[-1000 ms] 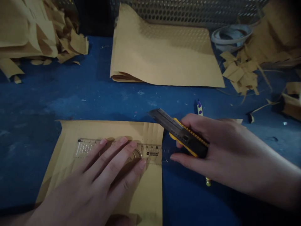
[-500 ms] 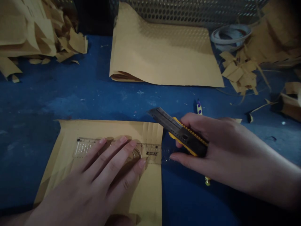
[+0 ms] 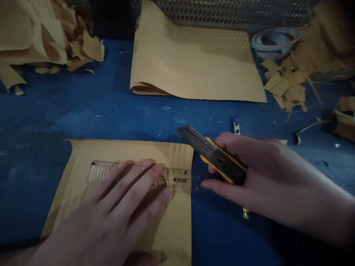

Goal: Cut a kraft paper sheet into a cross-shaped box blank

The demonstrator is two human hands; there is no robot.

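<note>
My left hand point(image 3: 122, 210) lies flat with fingers spread, pressing a clear plastic ruler point(image 3: 181, 177) onto a folded sheet of brown paper point(image 3: 174, 221). The ruler runs across the sheet and juts past its right edge. Parallel creases show along the sheet's left side and at its top right corner. Wrapped in my right hand point(image 3: 257, 181) is a black and yellow utility knife point(image 3: 219, 157), its blade out and aimed up and left, by the sheet's top right corner. A pencil with purple dots point(image 3: 236, 127) lies partly hidden beneath my right hand.
Folded brown paper point(image 3: 194, 66) rests at the back on the blue table point(image 3: 124, 114), before a perforated metal panel point(image 3: 222, 13). Paper scraps point(image 3: 88, 46) pile up at the left, with more cuttings point(image 3: 287, 85) at the right. A roll of tape point(image 3: 274, 42) stands behind those cuttings.
Little differs. The view has shifted very slightly; both hands, the ruler and the knife keep almost the same places over the sheet.
</note>
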